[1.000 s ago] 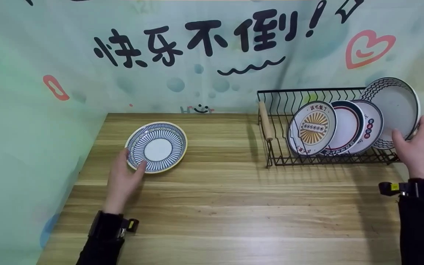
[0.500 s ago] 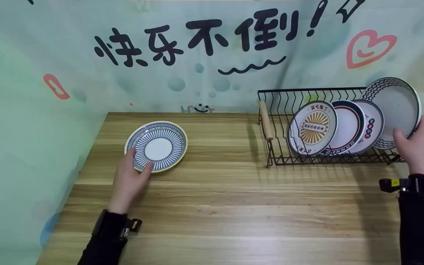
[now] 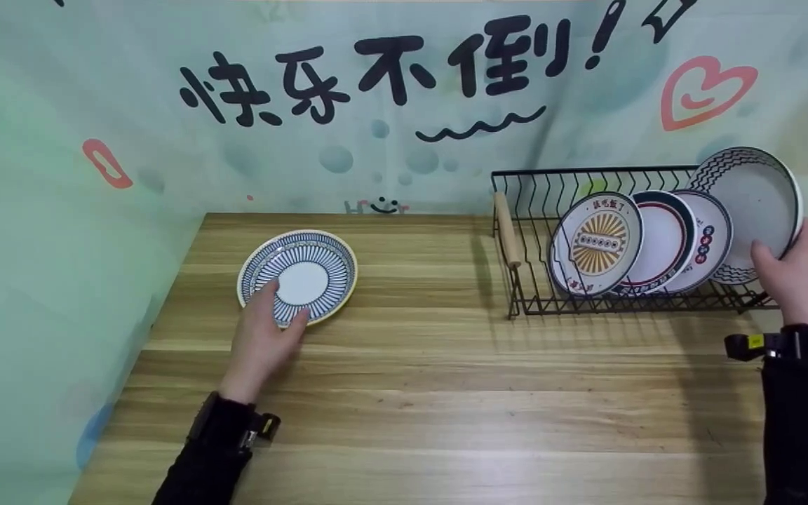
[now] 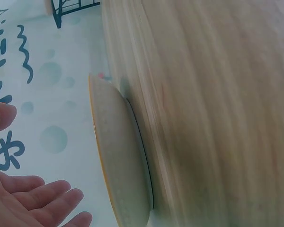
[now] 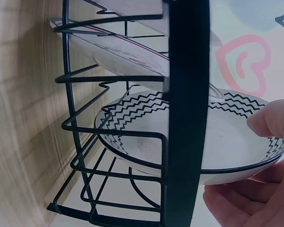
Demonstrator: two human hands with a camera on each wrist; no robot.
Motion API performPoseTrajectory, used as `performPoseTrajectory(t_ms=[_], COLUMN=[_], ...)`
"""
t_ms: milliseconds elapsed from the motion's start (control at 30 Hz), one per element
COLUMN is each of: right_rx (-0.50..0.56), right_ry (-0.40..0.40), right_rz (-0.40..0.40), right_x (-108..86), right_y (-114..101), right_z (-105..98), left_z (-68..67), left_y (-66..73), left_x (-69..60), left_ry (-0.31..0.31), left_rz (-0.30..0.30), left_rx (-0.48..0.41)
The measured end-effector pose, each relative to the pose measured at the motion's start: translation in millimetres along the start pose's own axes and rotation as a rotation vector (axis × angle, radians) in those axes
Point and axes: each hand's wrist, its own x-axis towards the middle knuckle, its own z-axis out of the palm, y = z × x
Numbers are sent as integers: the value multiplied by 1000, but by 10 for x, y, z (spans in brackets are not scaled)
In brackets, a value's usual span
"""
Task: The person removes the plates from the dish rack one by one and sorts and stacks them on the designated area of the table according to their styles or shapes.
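Note:
A blue-and-white striped plate (image 3: 302, 283) with a yellowish rim lies on the wooden tabletop, seen edge-on as a plate (image 4: 118, 151) in the left wrist view. My left hand (image 3: 265, 340) hovers over its near left side, thumb and fingers spread; the left wrist view shows the hand (image 4: 35, 198) apart from the plate and holding nothing. At the rack's right end, my right hand (image 3: 807, 277) grips the rim of a deep zigzag-patterned plate (image 3: 755, 210). In the right wrist view its thumb is on the inner side and the fingers (image 5: 246, 196) are behind.
The black wire dish rack (image 3: 527, 305) has a wooden handle (image 3: 507, 231) at its left end. Leaning in it are a sunburst plate (image 3: 597, 244), a dark-rimmed plate (image 3: 656, 235) and a plate with coloured dots (image 3: 709, 242). A printed backdrop (image 3: 390, 161) stands behind the table.
My left hand has moved right and slightly farther in, from the striped plate's left edge to over the plate. That plate has stayed in place; my right hand has hardly moved.

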Motion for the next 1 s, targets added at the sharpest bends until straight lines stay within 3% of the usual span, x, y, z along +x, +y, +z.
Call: performPoseTrajectory(t_ms=[367,1000], right_rx=[-13,-52], right_ry=[-28,-79], right_rz=[28,21], right_x=[37,61], right_y=[25,-12], right_z=[13,-57], left_z=[151,389], left_y=[100,354], left_x=[3,31], left_ry=[7,-45], left_rz=[43,92], left_rx=[-11,-22])
